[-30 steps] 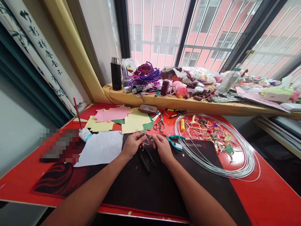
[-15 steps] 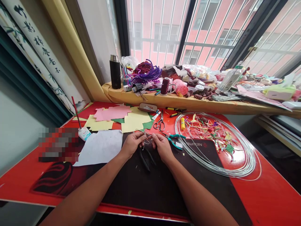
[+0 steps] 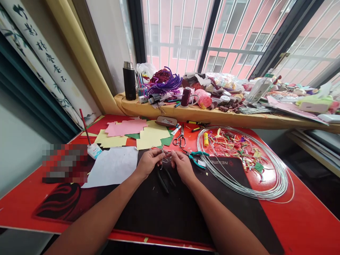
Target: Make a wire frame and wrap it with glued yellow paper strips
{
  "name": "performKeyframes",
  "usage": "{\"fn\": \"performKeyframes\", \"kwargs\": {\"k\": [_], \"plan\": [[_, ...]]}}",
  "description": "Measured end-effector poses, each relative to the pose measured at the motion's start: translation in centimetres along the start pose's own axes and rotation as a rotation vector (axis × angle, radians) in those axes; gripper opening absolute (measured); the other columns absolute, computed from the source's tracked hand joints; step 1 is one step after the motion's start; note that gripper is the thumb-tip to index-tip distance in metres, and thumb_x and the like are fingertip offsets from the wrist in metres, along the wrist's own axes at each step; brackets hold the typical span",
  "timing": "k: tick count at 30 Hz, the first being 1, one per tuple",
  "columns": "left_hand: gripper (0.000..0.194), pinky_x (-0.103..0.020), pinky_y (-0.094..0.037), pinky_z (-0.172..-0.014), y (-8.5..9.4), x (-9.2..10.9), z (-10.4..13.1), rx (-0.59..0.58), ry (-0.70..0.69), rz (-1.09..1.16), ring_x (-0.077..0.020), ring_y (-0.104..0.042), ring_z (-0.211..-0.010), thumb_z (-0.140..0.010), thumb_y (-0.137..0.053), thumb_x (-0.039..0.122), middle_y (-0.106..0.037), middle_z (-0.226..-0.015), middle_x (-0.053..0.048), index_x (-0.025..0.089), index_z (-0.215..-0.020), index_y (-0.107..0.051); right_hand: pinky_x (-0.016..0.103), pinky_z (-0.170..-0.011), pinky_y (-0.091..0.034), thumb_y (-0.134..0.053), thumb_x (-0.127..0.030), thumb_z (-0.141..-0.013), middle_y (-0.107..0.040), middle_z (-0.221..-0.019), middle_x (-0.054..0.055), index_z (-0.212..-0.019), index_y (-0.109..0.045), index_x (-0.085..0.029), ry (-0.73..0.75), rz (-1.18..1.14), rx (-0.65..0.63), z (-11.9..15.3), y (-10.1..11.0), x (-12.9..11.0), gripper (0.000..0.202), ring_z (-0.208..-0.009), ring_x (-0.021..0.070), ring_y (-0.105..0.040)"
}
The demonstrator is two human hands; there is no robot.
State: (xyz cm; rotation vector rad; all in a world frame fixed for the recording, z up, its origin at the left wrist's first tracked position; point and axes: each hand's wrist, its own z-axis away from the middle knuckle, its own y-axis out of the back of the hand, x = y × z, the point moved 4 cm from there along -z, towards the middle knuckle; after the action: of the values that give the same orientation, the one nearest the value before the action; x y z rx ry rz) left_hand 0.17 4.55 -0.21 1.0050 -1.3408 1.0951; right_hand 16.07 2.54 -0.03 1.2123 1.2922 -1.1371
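Note:
Between my two hands is a small piece of thin silvery wire (image 3: 165, 160), bent into loops. My left hand (image 3: 149, 162) pinches it from the left between thumb and fingers. From the other side, the thumb and forefinger of my right hand (image 3: 182, 164) close on the wire too. Black-handled pliers (image 3: 163, 180) lie on the dark mat just below the wire, their jaws hidden by it and my left fingers. Beside my right hand rest teal-handled pliers (image 3: 196, 159). Scissors (image 3: 180, 140) lie farther back.
A large wire coil (image 3: 276, 193) lies on the right, around colourful scraps (image 3: 247, 148) and a glue stick (image 3: 206, 139). White paper (image 3: 114, 166) and yellow sheets (image 3: 152, 134) lie left. A cluttered ledge (image 3: 225, 118) with a black flask (image 3: 129, 81) runs behind the red table (image 3: 313, 212).
Both hands keep nearly the same place and grip on the wire. The whole view has shifted very slightly.

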Motion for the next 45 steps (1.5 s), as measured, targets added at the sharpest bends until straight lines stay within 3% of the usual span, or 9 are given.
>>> {"fn": "performKeyframes", "kwargs": {"k": [5,21,30,36,45], "plan": [[0.042,-0.024,-0.04,-0.051,-0.11,0.0,0.0,-0.01,0.014,-0.009,-0.011,-0.052,-0.056,-0.077,-0.083,0.048,-0.08,-0.094,-0.01,0.015,-0.103,-0.083,0.029,-0.057,-0.031,-0.058,-0.062,-0.094,-0.048,-0.051,-0.004,-0.082,-0.072,-0.019,-0.007,0.009,-0.009,0.01,-0.02,0.14,0.048,-0.051,0.0146,-0.038],[0.041,-0.023,-0.04,-0.049,-0.1,0.16,0.09,0.009,0.043,0.016,-0.01,-0.051,-0.053,-0.071,-0.086,0.049,-0.076,-0.079,-0.006,0.014,-0.092,-0.082,0.029,-0.054,-0.029,-0.058,-0.062,-0.094,-0.048,-0.049,-0.005,-0.083,-0.073,-0.019,-0.005,0.035,-0.013,-0.15,-0.06,0.43,0.047,-0.049,0.014,-0.037],[0.037,-0.022,-0.04,-0.048,0.18,0.08,-0.01,0.053,0.024,0.117,-0.0097,-0.052,-0.054,-0.073,-0.087,0.048,-0.072,-0.077,-0.005,0.015,-0.086,-0.079,0.031,-0.064,-0.038,-0.056,-0.066,-0.095,-0.051,-0.052,-0.003,-0.078,-0.071,-0.02,-0.013,-0.078,0.055,-0.19,0.21,0.03,0.052,-0.055,0.0165,-0.046],[0.036,-0.024,-0.043,-0.051,0.16,-0.09,0.06,0.032,0.02,0.084,-0.0098,-0.052,-0.053,-0.074,-0.087,0.046,-0.071,-0.076,-0.003,0.015,-0.09,-0.079,0.03,-0.056,-0.029,-0.054,-0.066,-0.095,-0.048,-0.05,-0.004,-0.08,-0.072,-0.019,-0.03,0.006,0.007,-0.1,0.05,0.14,0.052,-0.05,0.0148,-0.037],[0.039,-0.024,-0.04,-0.049,-0.05,0.41,0.15,0.013,0.041,0.074,-0.0102,-0.051,-0.053,-0.072,-0.087,0.05,-0.072,-0.075,-0.005,0.014,-0.087,-0.08,0.029,-0.055,-0.03,-0.053,-0.067,-0.095,-0.049,-0.05,-0.004,-0.079,-0.072,-0.019,-0.026,0.011,0.004,-0.11,-0.04,0.1,0.054,-0.05,0.0145,-0.038]]}}
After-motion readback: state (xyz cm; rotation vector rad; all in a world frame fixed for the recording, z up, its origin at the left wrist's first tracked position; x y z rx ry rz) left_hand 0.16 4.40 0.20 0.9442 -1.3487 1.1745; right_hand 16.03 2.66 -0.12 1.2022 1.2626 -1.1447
